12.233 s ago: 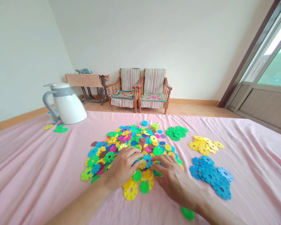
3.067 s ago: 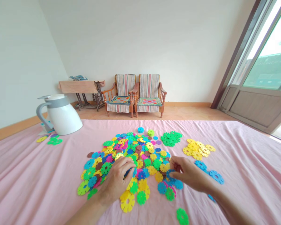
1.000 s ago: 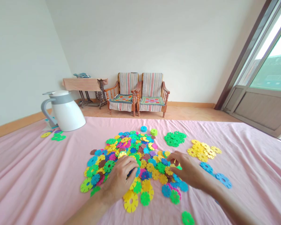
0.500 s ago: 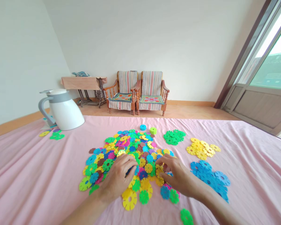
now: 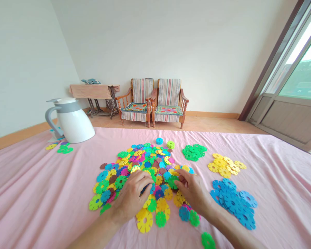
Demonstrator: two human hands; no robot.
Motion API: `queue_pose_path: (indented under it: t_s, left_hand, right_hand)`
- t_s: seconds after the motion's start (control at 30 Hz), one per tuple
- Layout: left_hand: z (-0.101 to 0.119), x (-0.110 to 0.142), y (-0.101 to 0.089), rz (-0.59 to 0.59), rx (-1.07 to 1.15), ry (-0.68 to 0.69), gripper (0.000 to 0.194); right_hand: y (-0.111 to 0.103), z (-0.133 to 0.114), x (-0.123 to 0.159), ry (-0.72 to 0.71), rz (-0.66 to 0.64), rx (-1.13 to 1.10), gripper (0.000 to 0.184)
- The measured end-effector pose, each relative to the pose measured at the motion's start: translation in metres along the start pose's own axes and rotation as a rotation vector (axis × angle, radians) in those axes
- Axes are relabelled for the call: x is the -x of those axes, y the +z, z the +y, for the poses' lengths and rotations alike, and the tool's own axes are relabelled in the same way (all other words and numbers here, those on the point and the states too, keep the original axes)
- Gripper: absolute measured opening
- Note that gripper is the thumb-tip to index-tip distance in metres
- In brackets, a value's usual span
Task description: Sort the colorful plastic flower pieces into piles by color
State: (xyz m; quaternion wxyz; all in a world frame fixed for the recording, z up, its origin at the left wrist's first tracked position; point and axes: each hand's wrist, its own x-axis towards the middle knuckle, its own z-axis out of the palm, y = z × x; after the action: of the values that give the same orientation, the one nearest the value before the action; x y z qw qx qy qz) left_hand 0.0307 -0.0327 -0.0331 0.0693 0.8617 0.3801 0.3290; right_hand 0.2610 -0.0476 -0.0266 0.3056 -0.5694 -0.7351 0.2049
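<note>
My left hand is curled over the near left of a mixed heap of plastic snowflake discs. Blue shows between its thumb and fingers, apparently a blue snowflake disc at the fingertips; the palm hides the rest. Facing it, my right hand pinches a green snowflake disc by its right edge, over the heap's right side. Yellow, blue, pink, brown and green discs lie overlapping beneath both hands.
To the right lie separate piles of green discs, yellow discs and blue discs. A white jug stands at the back left on the pink cloth. Two wooden chairs stand beyond.
My right hand has risen slightly, and a green disc now shows between its thumb and fingers. My left hand keeps its curled pose in the same place.
</note>
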Motion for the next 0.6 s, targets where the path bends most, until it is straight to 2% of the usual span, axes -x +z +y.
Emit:
queue_pose_path:
  t_s: [0.13,0.3,0.47,0.6]
  left_hand:
    - [0.0,0.0,0.0,0.001,0.009,-0.002,0.015]
    - [-0.001,0.001,0.001,-0.005,0.0,0.0,0.014]
    - [-0.001,0.001,0.0,-0.009,-0.005,0.011,0.014]
    - [0.0,0.0,-0.001,0.006,-0.011,0.021,0.014]
  right_hand:
    - [-0.005,0.013,-0.004,0.095,0.001,-0.157,0.037]
    - [-0.013,0.015,-0.003,0.073,-0.089,-0.168,0.026]
    - [-0.019,0.006,0.001,0.044,-0.048,-0.042,0.021]
    - [-0.021,0.005,0.001,0.064,-0.036,-0.063,0.018]
